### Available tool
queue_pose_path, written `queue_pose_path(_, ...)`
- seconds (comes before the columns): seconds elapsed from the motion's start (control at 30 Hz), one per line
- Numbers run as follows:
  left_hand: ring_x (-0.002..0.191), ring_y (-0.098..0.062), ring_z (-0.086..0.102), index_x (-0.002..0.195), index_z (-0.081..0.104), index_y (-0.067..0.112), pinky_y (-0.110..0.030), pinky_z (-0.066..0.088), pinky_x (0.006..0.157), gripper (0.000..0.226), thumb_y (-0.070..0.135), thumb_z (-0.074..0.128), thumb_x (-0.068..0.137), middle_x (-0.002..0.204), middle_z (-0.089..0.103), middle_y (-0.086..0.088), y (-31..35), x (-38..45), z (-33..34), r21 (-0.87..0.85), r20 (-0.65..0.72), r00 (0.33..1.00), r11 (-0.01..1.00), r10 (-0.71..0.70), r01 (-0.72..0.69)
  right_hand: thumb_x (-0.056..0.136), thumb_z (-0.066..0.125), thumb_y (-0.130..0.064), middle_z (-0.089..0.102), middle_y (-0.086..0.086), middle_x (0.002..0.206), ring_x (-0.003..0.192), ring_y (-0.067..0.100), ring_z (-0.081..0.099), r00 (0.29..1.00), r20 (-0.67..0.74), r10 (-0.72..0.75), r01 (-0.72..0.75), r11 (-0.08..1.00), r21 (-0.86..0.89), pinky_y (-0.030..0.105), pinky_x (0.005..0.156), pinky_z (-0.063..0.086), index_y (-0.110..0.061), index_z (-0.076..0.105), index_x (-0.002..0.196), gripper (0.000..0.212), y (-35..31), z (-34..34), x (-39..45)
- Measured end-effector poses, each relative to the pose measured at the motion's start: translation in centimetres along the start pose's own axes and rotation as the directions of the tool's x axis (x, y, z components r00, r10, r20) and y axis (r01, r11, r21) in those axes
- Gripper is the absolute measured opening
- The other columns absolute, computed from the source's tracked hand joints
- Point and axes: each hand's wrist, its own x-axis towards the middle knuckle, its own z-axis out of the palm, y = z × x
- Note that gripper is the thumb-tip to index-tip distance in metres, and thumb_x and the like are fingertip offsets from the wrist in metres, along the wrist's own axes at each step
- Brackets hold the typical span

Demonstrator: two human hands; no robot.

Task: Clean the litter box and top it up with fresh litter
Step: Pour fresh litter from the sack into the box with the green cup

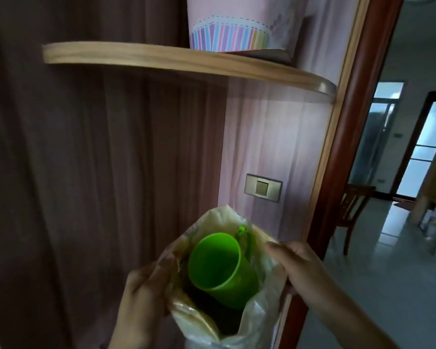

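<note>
Head view showed my left hand (142, 295) and right hand (293, 267) gripping the bag (257, 321) mouth; the green cup (219, 267) lay between them, opening toward me.

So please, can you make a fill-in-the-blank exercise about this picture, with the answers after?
1. The cup inside the plastic bag is ____ in colour.
2. The bag's mouth is held open by ____ hands, the left hand and the right hand.
3. The striped box stands on the wooden ____.

Answers: green; two; shelf
</note>
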Motion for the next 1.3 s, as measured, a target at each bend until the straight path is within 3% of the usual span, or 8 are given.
queue_pose_path(0.07, 0.055, -0.023, 0.048, 0.062, 0.07, -0.002, -0.018, 0.034, 0.039, 0.037, 0.013, 0.06, 0.094, 0.054, 0.051, -0.017, -1.1, 2.4, 0.3, -0.004, -0.026, 0.999, 1.0, 0.03, -0.03, 0.093, 0.063, -0.028, 0.039, 0.007, 0.047, 0.044, 0.019, 0.041, 1.0, -0.012, 0.006, -0.006, 1.0, -0.018, 0.02, 0.041, 0.029, -0.007, 0.053, 0.06, 0.04, 0.7, 0.2, 2.2)
queue_pose_path(0.27, 0.049, -0.019, 0.045, 0.05, 0.064, 0.0, -0.026, 0.035, 0.053, 0.047, 0.03, 0.069, 0.085, 0.047, 0.046, -0.01, -2.9, 6.5, 2.0, -0.016, -0.073, 0.996, 0.999, 0.045, -0.046, 0.086, 0.07, -0.032, 0.036, -0.001, 0.043, 0.038, 0.01, 0.036, 0.999, -0.009, -0.04, 0.04, 0.999, -0.001, 0.02, 0.037, 0.024, -0.009, 0.051, 0.058, 0.04, 2.8, 1.1, 9.4)
queue_pose_path(0.47, 0.044, -0.01, 0.04, 0.044, 0.06, 0.012, -0.024, 0.031, 0.046, 0.054, 0.018, 0.057, 0.098, 0.044, 0.043, -0.001, -6.2, 7.3, 4.9, 0.167, -0.235, 0.971, 0.986, 0.052, -0.012, 0.095, 0.06, -0.016, 0.034, -0.003, 0.049, 0.045, 0.007, 0.031, 0.943, 0.323, -0.081, 0.121, 0.987, -0.105, 0.026, 0.047, 0.022, -0.01, 0.051, 0.052, 0.044, 7.6, 1.2, 15.7)
queue_pose_path(0.6, 0.049, -0.004, 0.05, 0.068, 0.077, 0.015, -0.022, 0.041, 0.048, 0.032, 0.023, 0.061, 0.094, 0.046, 0.057, 0.005, -8.6, 6.5, 7.2, 0.274, -0.329, 0.944, 0.958, 0.008, 0.087, 0.094, 0.059, -0.009, 0.038, -0.001, 0.046, 0.039, 0.006, 0.034, 0.933, 0.352, 0.077, -0.032, 0.991, -0.133, 0.025, 0.043, 0.021, -0.012, 0.056, 0.057, 0.038, 13.5, 0.6, 17.4)
queue_pose_path(0.7, 0.049, -0.008, 0.055, 0.064, 0.074, 0.007, -0.024, 0.042, 0.048, 0.035, 0.022, 0.061, 0.093, 0.047, 0.06, -0.002, -8.8, 6.6, 8.0, 0.261, -0.434, 0.9, 0.952, -0.03, 0.158, 0.094, 0.061, -0.015, 0.048, 0.001, 0.046, 0.035, 0.008, 0.044, 0.919, 0.351, 0.179, -0.157, 0.984, -0.09, 0.019, 0.037, 0.028, -0.006, 0.063, 0.07, 0.025, 15.5, -0.3, 18.3)
queue_pose_path(0.9, 0.044, -0.014, 0.047, 0.061, 0.064, -0.004, -0.026, 0.033, 0.046, 0.057, 0.051, 0.061, 0.074, 0.046, 0.053, -0.007, -8.5, 5.5, 9.2, 0.291, -0.537, 0.844, 0.939, 0.0, 0.185, 0.093, 0.061, -0.03, 0.041, 0.01, 0.047, 0.038, 0.019, 0.04, 0.838, 0.536, 0.106, -0.142, 0.989, 0.027, 0.023, 0.04, 0.025, -0.01, 0.06, 0.059, 0.039, 14.4, -1.1, 18.4)
queue_pose_path(1.07, 0.06, -0.01, 0.063, 0.064, 0.065, 0.012, -0.026, 0.045, 0.054, 0.05, 0.049, 0.048, 0.093, 0.059, 0.066, -0.001, -7.8, 3.5, 9.9, 0.708, -0.549, 0.802, 0.64, 0.235, 0.297, 0.095, 0.058, -0.032, 0.044, 0.004, 0.044, 0.041, 0.018, 0.043, 0.806, 0.591, 0.018, -0.036, 0.999, 0.019, 0.025, 0.04, 0.028, -0.002, 0.055, 0.062, 0.045, 14.4, -1.9, 18.5)
queue_pose_path(1.3, 0.06, -0.017, 0.06, 0.067, 0.061, 0.022, -0.037, 0.052, 0.055, 0.048, 0.055, 0.04, 0.095, 0.058, 0.062, 0.002, -7.4, 3.4, 9.4, 0.818, -0.473, 0.851, 0.475, 0.229, 0.326, 0.093, 0.058, -0.04, 0.058, 0.002, 0.052, 0.047, 0.006, 0.056, 0.797, 0.576, -0.18, 0.317, 0.937, -0.146, 0.025, 0.051, 0.04, -0.016, 0.053, 0.062, 0.04, 13.3, -3.6, 18.0)
